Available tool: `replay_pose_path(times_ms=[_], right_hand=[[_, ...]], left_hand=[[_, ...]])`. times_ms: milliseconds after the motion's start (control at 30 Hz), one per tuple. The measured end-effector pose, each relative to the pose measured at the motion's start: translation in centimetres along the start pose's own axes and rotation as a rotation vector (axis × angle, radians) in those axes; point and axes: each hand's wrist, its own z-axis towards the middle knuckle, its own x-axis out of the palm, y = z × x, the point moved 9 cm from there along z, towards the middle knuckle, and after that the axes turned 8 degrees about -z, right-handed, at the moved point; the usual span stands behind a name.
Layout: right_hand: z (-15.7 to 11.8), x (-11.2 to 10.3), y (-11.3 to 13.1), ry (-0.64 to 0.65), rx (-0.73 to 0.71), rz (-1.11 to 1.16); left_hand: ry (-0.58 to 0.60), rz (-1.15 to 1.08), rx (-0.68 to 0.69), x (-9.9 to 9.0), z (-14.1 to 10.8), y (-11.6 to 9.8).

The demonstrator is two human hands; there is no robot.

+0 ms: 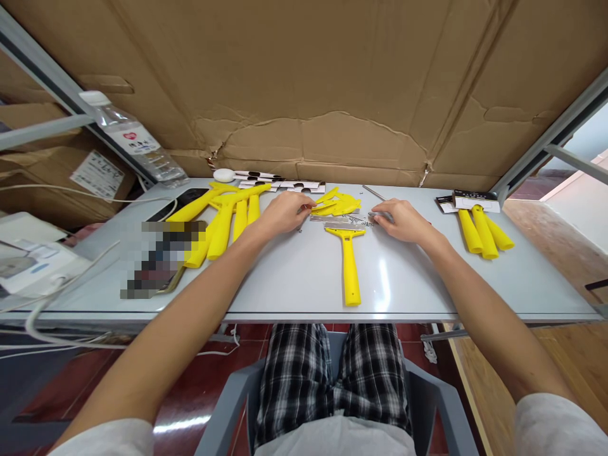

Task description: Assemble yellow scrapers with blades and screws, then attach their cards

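Scraper [349,266] with yellow plastic handle and steel blade is laid flat on the table [294,285], blade end forward. Left hand [285,213] and right hand [403,220] are held curled on either side of it, beside small steel parts [354,218]; any grasp cannot be confirmed. Loose yellow handles [228,218] are piled left of it.

Torn cardboard [304,76] behind the grey table [380,315], red floor tiles [185,392] below

A yellow plastic scraper [349,269] lies flat on the white table [294,278], handle toward the person, its wide steel blade [344,225] pointing away.
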Motion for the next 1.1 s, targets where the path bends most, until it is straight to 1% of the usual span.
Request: replay_pose_path(times_ms=[300, 367, 500, 633, 733, 833, 900, 967, 1033, 1100], right_hand=[[0.1, 0.1, -0.1, -0.026, -0.012, -0.007], [0.1, -0.1, 0.0, -0.047, -0.013, 0.001], [0.0, -1.2, 0.2, -0.134, 0.014, 0.045], [-0.1, -1.5, 0.3, -0.151, 0.026, 0.064], [-0.1, -1.6, 0.4, -0.153, 0.037, 0.083], [-0.1, -2.2, 0.8, -0.181, 0.035, 0.147], [-0.2, -2.7, 1.5, -0.215, 0.034, 0.219], [-0.3, -3.0, 2.3, -0.252, 0.053, 0.315], [-0.4, -2.9, 3.2, -0.272, 0.081, 0.45], [-0.4, -2.3, 4.3, -0.263, 0.097, 0.626]], left_hand=[[-0.048, -0.033, -0.006, -0.8, 0.0, 0.2], [-0.066, -0.043, -0.01, -1.2, -0.1, 0.0], [-0.112, -0.076, -0.03, -2.2, -0.3, -0.5], [-0.112, -0.158, -0.068, -2.4, -0.5, -0.7], [-0.139, -0.327, -0.127, -2.4, -0.7, -0.5], [-0.143, -0.587, -0.172, -2.0, -0.9, -1.0], [-0.124, -0.769, -0.17, -1.5, -1.0, -2.1], [-0.097, -0.934, -0.147, -0.8, -1.1, -3.7], [-0.06, -1.079, -0.135, 0.0, -1.2, -5.4], [-0.026, -1.186, -0.134, 0.9, -1.4, -6.7]])
